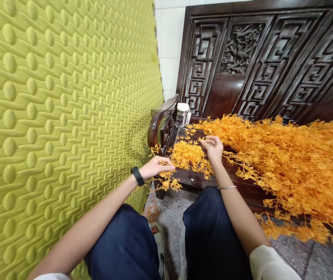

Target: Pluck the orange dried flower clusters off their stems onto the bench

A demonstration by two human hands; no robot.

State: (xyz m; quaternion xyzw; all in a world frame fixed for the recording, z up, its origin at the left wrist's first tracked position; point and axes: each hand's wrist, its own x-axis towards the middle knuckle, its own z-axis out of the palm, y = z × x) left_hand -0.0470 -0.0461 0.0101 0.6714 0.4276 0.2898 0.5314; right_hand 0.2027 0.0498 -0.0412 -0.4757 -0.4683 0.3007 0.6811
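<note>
My left hand [156, 166] is closed on a sprig of orange plastic flower parts [166, 182] that dangles below it, just off the left end of a dark carved wooden bench [195, 179]. My right hand [213, 148] hovers over the bench seat with its fingers curled, beside a small heap of loose orange flower pieces [187, 156]; whether it holds a piece I cannot make out. A large pile of orange plastic sprigs [294, 163] covers the bench to the right.
A small clear jar with a white lid [182, 114] stands by the bench armrest [160, 116]. A tall green textured foam mat [67, 116] fills the left side. Speckled floor with scattered orange bits [151, 212] lies between my knees.
</note>
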